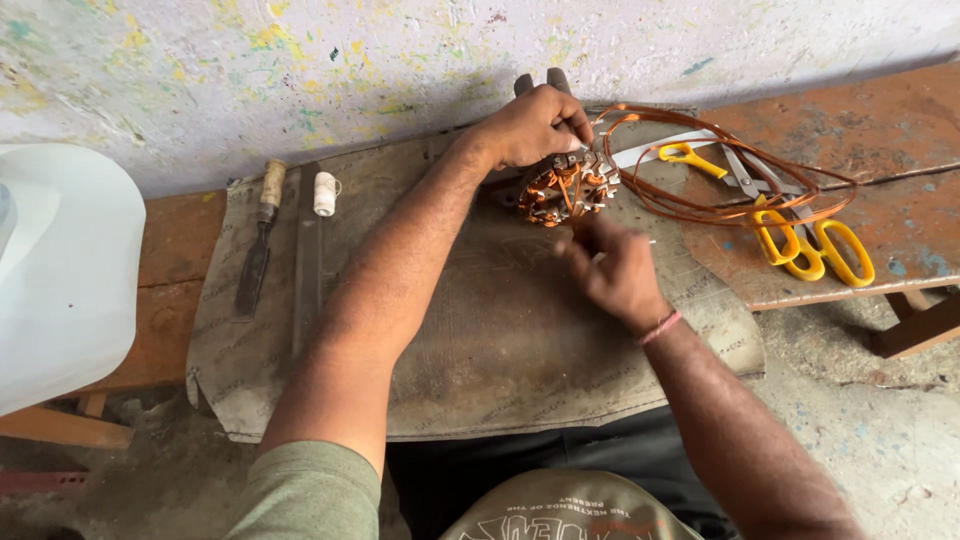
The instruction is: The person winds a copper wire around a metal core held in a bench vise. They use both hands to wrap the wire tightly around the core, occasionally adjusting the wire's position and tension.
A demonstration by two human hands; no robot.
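Note:
A round motor stator [566, 187] wound with copper wire lies on a worn grey mat [480, 330] over a wooden bench. My left hand [530, 125] grips the stator's top edge, fingers curled over it. Just below the stator, my right hand [615, 270] pinches a thin wire or sliver with fingertips close to the windings. A loose coil of copper wire [740, 170] trails from the stator to the right.
Yellow-handled scissors [815, 250] and a second yellow-handled tool [700, 158] lie on the bench at right. A wooden-handled chisel [258, 235], a flat metal file [308, 260] and a white thread spool [325, 193] rest on the mat's left. A white plastic object [60, 270] sits far left.

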